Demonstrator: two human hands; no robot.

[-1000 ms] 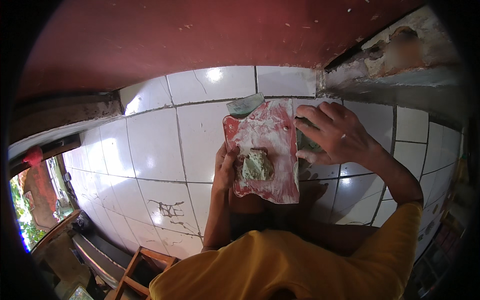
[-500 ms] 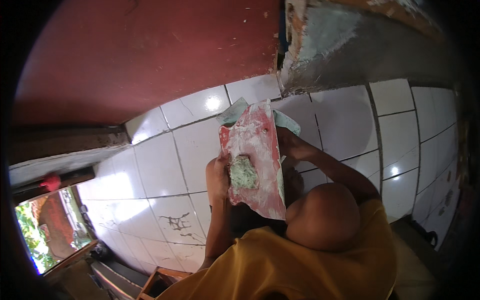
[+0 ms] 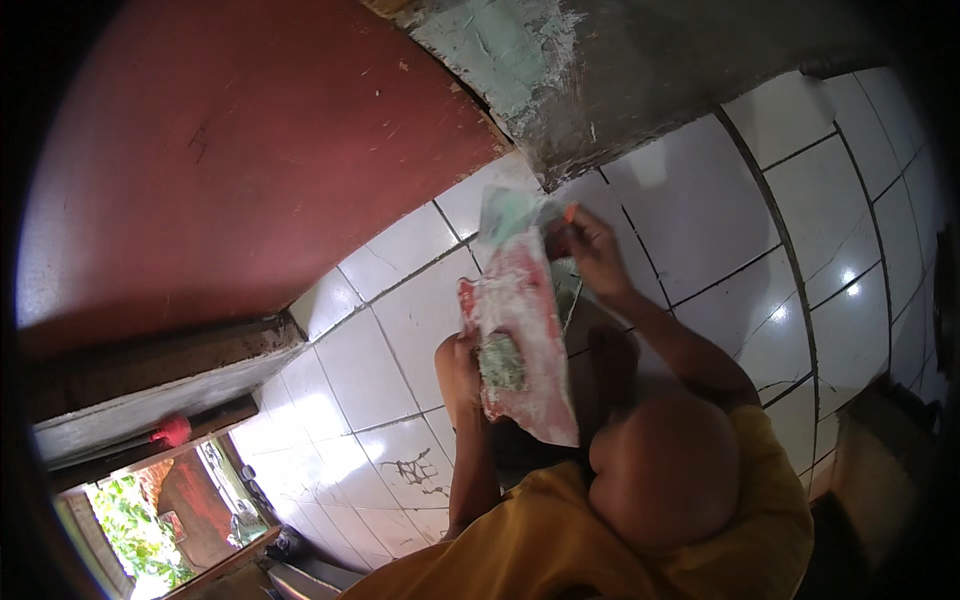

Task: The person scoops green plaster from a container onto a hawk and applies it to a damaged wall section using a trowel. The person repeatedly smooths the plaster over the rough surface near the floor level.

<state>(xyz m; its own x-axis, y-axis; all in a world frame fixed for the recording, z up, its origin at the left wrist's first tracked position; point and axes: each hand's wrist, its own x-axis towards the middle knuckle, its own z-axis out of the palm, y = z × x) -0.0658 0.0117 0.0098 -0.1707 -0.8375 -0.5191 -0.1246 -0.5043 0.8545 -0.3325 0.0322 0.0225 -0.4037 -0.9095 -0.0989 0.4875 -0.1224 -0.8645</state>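
Observation:
My left hand [image 3: 463, 372] grips the left edge of a red board [image 3: 535, 330], its ragged surface smeared with white. A lump of pale green putty [image 3: 502, 362] sits on the board near my left fingers. Beyond the board's far right corner, my right hand [image 3: 594, 252] is closed on a blurred scraper-like tool with an orange part [image 3: 570, 213]; most of it is hidden by the fingers. Against the board's far end shows a pale green, flat, translucent piece [image 3: 508, 213], smeared by motion.
White floor tiles [image 3: 385, 355] surround me, some cracked. A red panel [image 3: 270, 150] rises at far left, meeting a grey wall with a pale green patch [image 3: 500, 60]. At lower left is an opening [image 3: 150, 520] onto greenery. My bent knee [image 3: 665, 470] is close to the board.
My right hand has come out from behind the board to its far corner, showing the orange part. The view has turned, and the board appears slightly farther right.

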